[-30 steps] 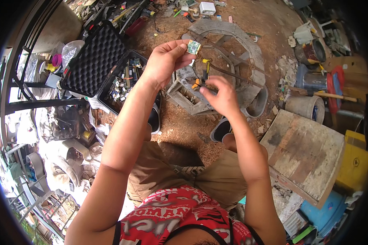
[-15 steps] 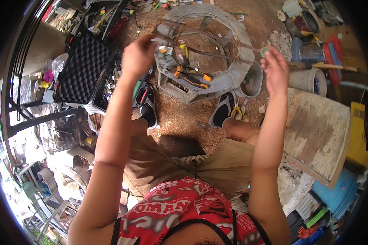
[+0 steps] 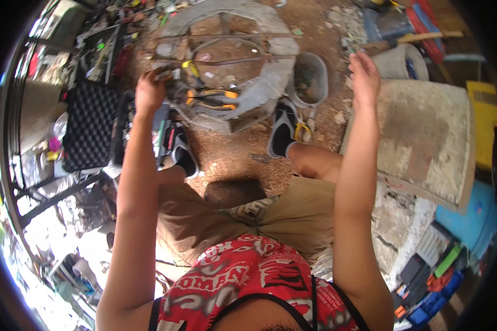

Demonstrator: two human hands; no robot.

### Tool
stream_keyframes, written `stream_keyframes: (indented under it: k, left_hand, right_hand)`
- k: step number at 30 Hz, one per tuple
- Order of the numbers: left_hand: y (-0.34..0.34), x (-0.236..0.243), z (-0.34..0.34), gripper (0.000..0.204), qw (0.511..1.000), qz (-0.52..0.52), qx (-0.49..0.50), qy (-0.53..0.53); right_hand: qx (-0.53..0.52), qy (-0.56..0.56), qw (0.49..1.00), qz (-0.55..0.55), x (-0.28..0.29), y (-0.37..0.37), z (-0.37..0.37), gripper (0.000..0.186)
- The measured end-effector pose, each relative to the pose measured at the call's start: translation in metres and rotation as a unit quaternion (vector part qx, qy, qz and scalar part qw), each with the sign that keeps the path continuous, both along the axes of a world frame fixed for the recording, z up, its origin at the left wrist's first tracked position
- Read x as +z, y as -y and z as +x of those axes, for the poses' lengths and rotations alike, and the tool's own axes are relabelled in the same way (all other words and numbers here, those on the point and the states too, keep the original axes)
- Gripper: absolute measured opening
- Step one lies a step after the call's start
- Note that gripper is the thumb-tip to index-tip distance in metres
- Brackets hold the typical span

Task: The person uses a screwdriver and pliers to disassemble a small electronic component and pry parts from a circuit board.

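Observation:
My left hand [image 3: 150, 92] is at the left edge of a grey octagonal ring-shaped stand [image 3: 259, 102]. Its fingers are bent together, and whatever they may hold is too small to make out. My right hand [image 3: 365, 80] is raised right of the stand, fingers stretched forward, with nothing clearly visible in them. On the stand's near side lie orange-handled pliers [image 3: 211, 100], with a yellow-and-black handled tool [image 3: 192, 69] just beyond. A thin brown rod [image 3: 226, 36] spans the ring's opening. A small green piece [image 3: 297, 31] shows near the ring's far right edge.
An open black case with foam lining [image 3: 91, 127] lies at left. Right of the stand are a grey tub [image 3: 321, 83], a bucket [image 3: 411, 60] and a worn board [image 3: 419, 132]. Yellow-handled pliers [image 3: 302, 131] rest on the dirt floor beside my right shoe [image 3: 283, 129].
The view has shifted, so the stand appears farther left. My left hand has moved toward the stand's left edge. The small green piece earlier pinched in my right hand no longer clearly shows there.

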State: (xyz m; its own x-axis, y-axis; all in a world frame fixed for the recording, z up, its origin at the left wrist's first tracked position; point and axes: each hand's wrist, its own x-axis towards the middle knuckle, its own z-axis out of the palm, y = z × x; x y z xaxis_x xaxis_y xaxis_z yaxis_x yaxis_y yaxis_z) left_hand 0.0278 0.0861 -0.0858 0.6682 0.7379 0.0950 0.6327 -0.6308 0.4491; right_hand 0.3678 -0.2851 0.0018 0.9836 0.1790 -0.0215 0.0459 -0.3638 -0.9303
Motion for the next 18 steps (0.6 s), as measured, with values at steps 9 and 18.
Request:
stream_keyframes:
  k: [9,18]
  left_hand:
    - [0.006,-0.004,0.002,0.028,0.999,0.003,0.037,0.028]
    - [0.014,0.01,-0.002,0.025,0.996,-0.013,0.084,0.026]
  right_hand:
    - [0.23,0.069,0.969,-0.064,0.017,-0.071,-0.078,0.043]
    - [0.277,0.069,0.954,-0.092,0.021,-0.095,-0.102,0.047]
